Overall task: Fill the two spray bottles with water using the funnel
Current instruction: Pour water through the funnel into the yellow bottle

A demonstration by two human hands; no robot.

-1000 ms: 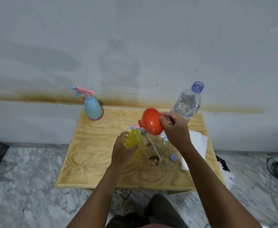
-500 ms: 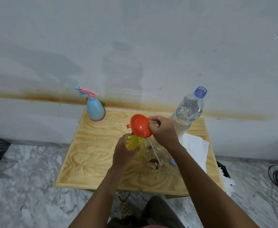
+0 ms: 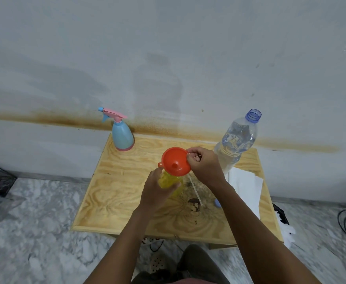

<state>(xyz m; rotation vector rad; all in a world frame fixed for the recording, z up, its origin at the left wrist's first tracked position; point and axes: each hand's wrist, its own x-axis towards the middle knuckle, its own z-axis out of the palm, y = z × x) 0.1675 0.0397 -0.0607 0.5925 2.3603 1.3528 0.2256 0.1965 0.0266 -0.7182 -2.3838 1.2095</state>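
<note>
With left hand (image 3: 156,192) wrapped round yellow bottle (image 3: 168,179), right hand (image 3: 204,167) pinching rim of red funnel (image 3: 175,161) — push spout straight in, gently.

- Orange-red funnel (image 3: 175,161)
- Translucent yellow bottle (image 3: 169,180)
- Light blue spray bottle (image 3: 122,136), pink trigger head
- Clear water bottle (image 3: 236,140), blue neck
- Pale wood-grain tabletop (image 3: 114,193)
- White paper (image 3: 244,187)
- Grey-white marbled floor (image 3: 34,232)
</note>
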